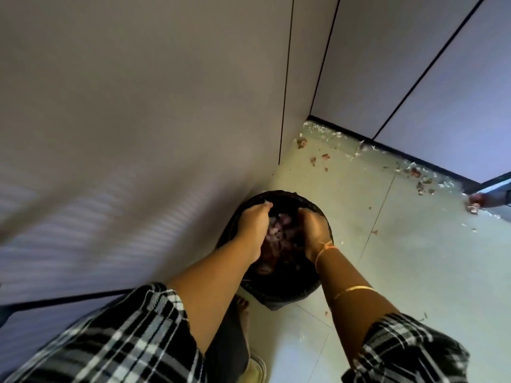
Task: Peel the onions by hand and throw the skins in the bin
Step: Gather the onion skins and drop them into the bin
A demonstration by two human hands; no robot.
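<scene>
Over the bin [290,295] at six o'clock, our left hand [253,225] and right hand [313,229] flank papery skins [279,226], best scooped loosely; grips unclear.

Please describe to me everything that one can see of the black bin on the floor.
The round black bin stands upright on the pale tiled floor, in the corner beside the grey cabinet front. A black bag seems to line it, folded over the rim. Inside lie purplish onion skins. The left hand and the right hand reach into its mouth, fingers bent down; blur hides whether they hold skins.
</scene>
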